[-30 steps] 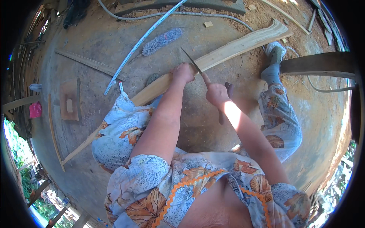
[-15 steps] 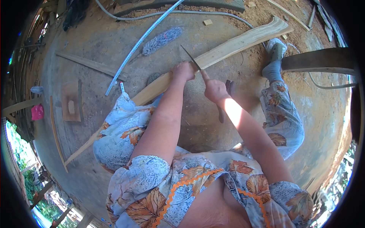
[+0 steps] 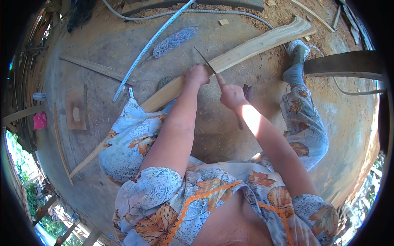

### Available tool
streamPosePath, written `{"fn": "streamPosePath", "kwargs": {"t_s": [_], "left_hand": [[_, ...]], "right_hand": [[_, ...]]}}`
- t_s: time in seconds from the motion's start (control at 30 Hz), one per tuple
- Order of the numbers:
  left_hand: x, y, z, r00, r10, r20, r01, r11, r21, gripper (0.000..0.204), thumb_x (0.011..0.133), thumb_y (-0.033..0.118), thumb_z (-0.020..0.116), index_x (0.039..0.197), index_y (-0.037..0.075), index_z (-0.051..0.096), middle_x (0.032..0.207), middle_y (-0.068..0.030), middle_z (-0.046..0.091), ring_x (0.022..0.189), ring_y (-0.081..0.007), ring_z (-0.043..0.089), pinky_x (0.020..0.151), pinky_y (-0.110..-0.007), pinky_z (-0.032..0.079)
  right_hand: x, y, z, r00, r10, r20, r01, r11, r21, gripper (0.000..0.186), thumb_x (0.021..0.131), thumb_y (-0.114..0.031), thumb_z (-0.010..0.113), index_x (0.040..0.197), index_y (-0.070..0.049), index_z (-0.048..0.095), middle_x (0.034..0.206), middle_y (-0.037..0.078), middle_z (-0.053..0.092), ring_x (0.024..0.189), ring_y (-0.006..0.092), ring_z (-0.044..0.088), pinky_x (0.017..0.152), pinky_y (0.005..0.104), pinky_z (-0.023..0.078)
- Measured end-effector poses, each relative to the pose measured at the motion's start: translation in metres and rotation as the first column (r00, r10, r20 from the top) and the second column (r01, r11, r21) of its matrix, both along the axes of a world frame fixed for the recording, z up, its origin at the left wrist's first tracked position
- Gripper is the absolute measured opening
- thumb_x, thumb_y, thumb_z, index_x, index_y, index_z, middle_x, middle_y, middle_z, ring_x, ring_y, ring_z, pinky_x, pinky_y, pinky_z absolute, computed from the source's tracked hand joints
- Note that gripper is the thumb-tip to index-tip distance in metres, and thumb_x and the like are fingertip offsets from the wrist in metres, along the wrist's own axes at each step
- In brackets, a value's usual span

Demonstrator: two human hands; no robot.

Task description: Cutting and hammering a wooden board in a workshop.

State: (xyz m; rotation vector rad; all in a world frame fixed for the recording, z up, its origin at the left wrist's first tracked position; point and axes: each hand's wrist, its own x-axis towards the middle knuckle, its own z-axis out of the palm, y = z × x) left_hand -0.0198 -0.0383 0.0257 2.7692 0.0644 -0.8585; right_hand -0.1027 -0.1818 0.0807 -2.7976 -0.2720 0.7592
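A long pale wooden plank (image 3: 246, 51) runs slantwise from beside my left leg to the upper right, curved at its far end. My left hand (image 3: 197, 75) is closed over it near the middle, pressing it from above. My right hand (image 3: 232, 97) grips the brown handle (image 3: 248, 92) of a handsaw, its index finger stretched along the blade. The thin dark saw blade (image 3: 204, 58), seen almost edge-on, crosses the plank just right of my left hand. How deep it sits in the wood is hidden.
On the floor lie a blue measuring tape (image 3: 152, 42), a fluffy grey duster (image 3: 174, 42), a thin wooden strip (image 3: 96, 68) and a small wood block (image 3: 223, 22). A grey hose (image 3: 230, 12) curves across the back. A dark curved beam (image 3: 344, 65) juts in at the right.
Very little differs. The saw and my right hand have shifted a few pixels up and left along the cut, while my left hand stays on the plank.
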Motion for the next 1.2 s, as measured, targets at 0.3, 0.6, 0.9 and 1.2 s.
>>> {"fn": "streamPosePath", "kwargs": {"t_s": [0.3,0.6,0.9,1.2], "left_hand": [[-0.001,0.014,-0.006,1.000,0.019,0.006,-0.019,1.000,0.017,0.061,0.061,0.026,0.075,0.116,0.010,0.054,0.118,-0.0121,0.059,0.112,-0.0290,0.055,0.097,-0.050,0.039],[0.011,-0.009,-0.024,0.955,-0.283,-0.086,0.284,0.959,-0.008,0.047,0.071,0.013,0.069,0.116,0.011,0.056,0.113,-0.0142,0.061,0.107,-0.0302,0.058,0.090,-0.042,0.048],[0.018,0.037,-0.056,0.949,-0.291,0.119,0.314,0.904,-0.291,0.102,0.058,0.025,0.082,0.140,0.004,0.026,0.128,-0.0195,0.049,0.118,-0.0323,0.047,0.100,-0.036,0.037],[0.085,0.117,0.159,0.917,-0.400,0.018,0.398,0.915,0.065,0.078,0.060,0.017,0.075,0.131,0.002,0.045,0.126,-0.0192,0.053,0.114,-0.0282,0.053,0.096,-0.036,0.041]], "right_hand": [[-0.119,-0.057,0.045,0.974,0.174,0.146,-0.174,0.985,-0.011,0.082,0.068,-0.005,0.054,0.142,0.003,0.018,0.060,0.015,0.058,0.052,0.0272,0.058,0.053,0.0353,0.048],[0.004,-0.012,0.010,0.967,-0.255,0.004,0.246,0.937,0.250,0.049,0.076,-0.008,0.054,0.124,-0.005,0.048,0.095,0.016,0.065,0.091,0.0312,0.063,0.077,0.0403,0.050],[-0.037,-0.075,0.132,0.757,-0.646,-0.102,0.404,0.339,0.849,0.064,0.071,-0.003,0.054,0.133,-0.001,0.039,0.115,0.028,0.055,0.110,0.0372,0.054,0.093,0.0382,0.042],[-0.149,-0.130,0.192,0.719,-0.239,-0.652,0.364,-0.670,0.647,0.066,0.070,0.006,0.059,0.129,-0.003,0.031,0.088,0.021,0.062,0.053,0.0198,0.060,0.051,0.0276,0.052]]}}
